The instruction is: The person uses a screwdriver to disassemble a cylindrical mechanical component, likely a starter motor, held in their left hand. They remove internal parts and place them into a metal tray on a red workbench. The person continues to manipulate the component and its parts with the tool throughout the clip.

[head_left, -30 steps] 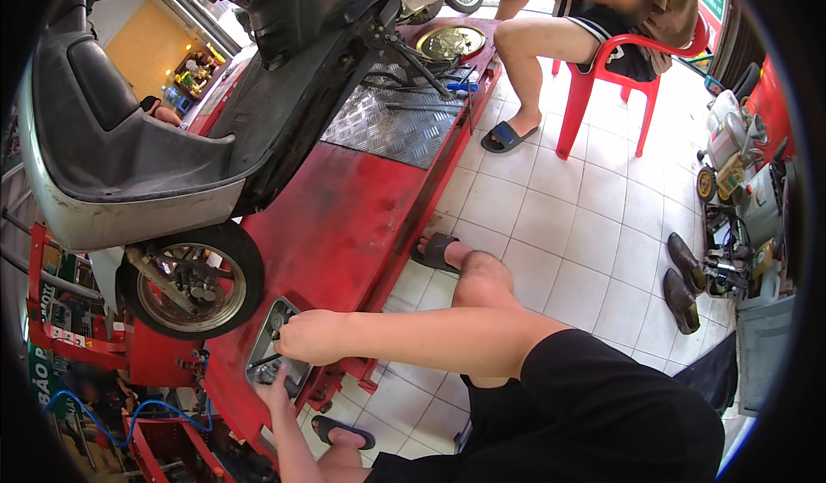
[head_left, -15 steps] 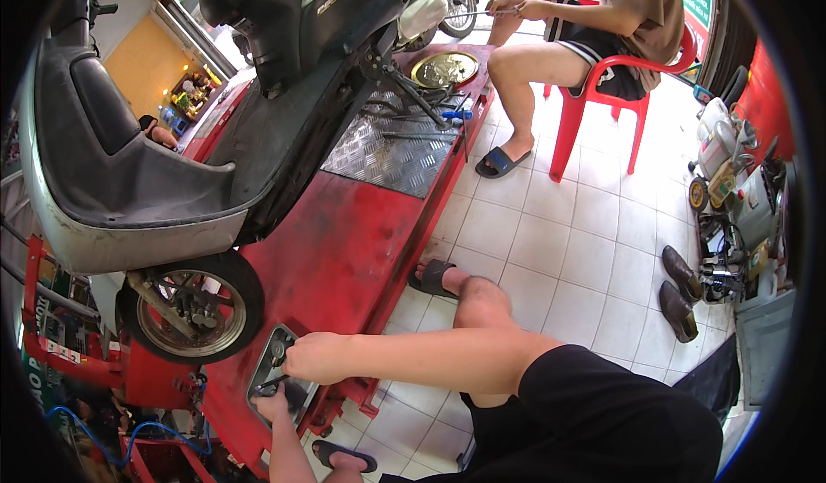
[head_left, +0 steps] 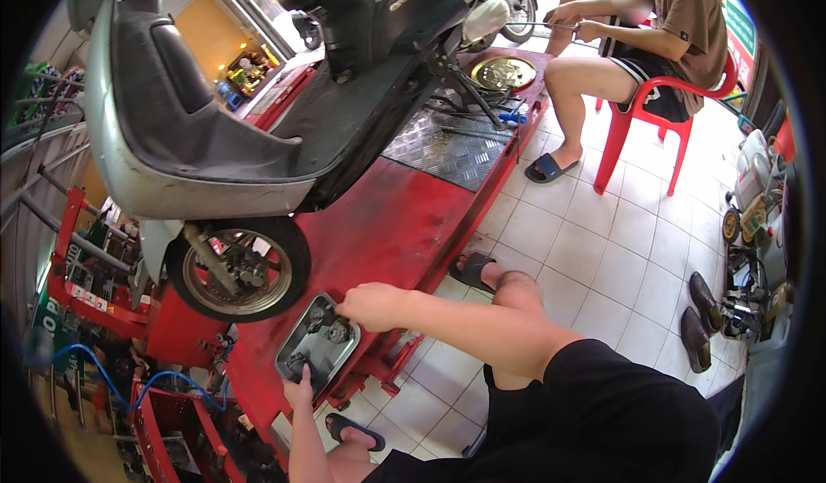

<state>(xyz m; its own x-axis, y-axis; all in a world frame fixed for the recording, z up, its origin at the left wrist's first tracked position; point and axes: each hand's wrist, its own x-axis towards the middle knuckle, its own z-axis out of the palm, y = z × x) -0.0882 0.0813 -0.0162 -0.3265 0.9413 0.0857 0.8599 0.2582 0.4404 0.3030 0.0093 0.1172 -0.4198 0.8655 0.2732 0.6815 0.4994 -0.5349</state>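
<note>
A shallow metal tray [head_left: 303, 351] with several small dark parts lies on the near end of the red lift platform [head_left: 404, 216], just in front of the scooter's rear wheel [head_left: 234, 268]. My right hand [head_left: 372, 305] has its fingers curled over the tray's far right corner. My left hand [head_left: 300, 390] comes up from below and grips the tray's near end, thumb on top beside a dark part. What lies under the fingers is hidden.
A grey and black scooter [head_left: 258, 96] stands on the lift. Another person sits on a red plastic chair [head_left: 641, 117] at the far end, holding a long tool. A round brass-coloured pan [head_left: 503, 72] lies there. Shoes [head_left: 697, 328] and tools lie at the right. A blue hose [head_left: 142, 388] hangs at the left.
My right hand has shifted from over the tray's middle to its far right corner. My left hand stays at the near end. The view has moved closer to the scooter.
</note>
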